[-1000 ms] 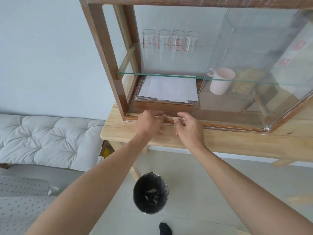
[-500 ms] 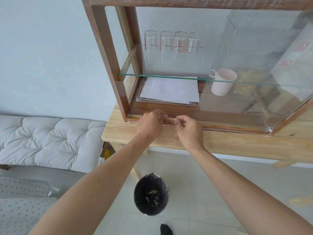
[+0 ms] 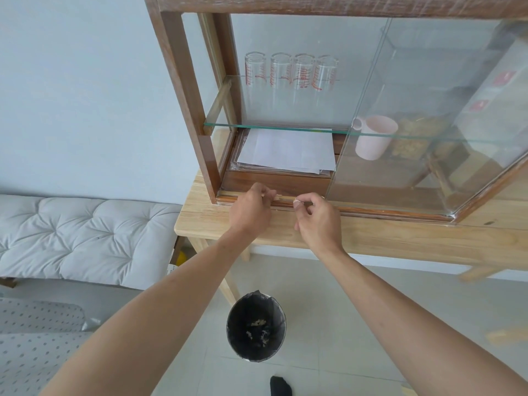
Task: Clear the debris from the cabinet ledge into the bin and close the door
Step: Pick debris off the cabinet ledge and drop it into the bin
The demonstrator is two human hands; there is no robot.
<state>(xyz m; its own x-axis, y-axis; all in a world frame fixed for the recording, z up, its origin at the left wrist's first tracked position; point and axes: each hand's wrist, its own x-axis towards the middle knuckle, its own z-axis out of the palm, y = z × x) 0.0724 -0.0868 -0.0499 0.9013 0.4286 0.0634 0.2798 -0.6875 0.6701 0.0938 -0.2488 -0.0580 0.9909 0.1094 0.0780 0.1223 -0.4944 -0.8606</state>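
I am seeing both hands at the cabinet ledge (image 3: 357, 209), mid-frame: left hand (image 3: 251, 208) curled, grip unclear; right hand (image 3: 317, 215) pinching a pale crumb (image 3: 296, 199). The bin (image 3: 256, 327) is standing open below, centre-bottom.

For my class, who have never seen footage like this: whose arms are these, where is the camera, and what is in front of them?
There is no machine here. A person wears a camera on the head, looking down at their own arms. The left hand and right hand pinch at small pale debris on the cabinet ledge. The cabinet stands on a wooden table. Inside are glass beakers, papers and a pink mug. The sliding glass door is open. A black-lined bin waits on the floor below.
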